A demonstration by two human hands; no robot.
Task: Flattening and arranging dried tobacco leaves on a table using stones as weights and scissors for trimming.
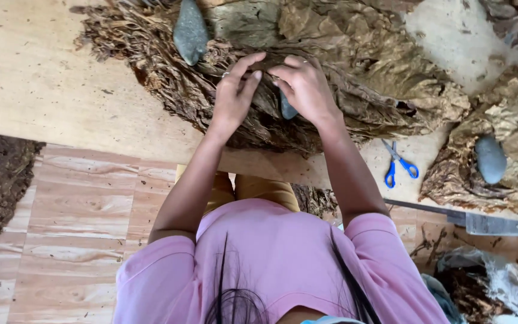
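both hands work at the near edge of a big heap of dried brown leaves (343, 72) spread across a pale wooden table (43, 90). the left hand (233, 99) presses on the leaves with its fingers close together and curled, thumb and forefinger pinched on a fold of leaf. the right hand (304, 90) is curled over a small grey stone (287, 109), only its lower tip showing under the fingers; it looks gripped, though the hand hides most of it. that stone's long axis seems to run roughly toward the person, tip pointing at the table's near edge. a larger grey stone (190, 31) lies on the heap's left part, probably as a weight to keep the leaves flat. another grey stone (490, 159) rests on a separate leaf pile (511, 120) at right, with blue-handled scissors (398, 163) on the table between the piles
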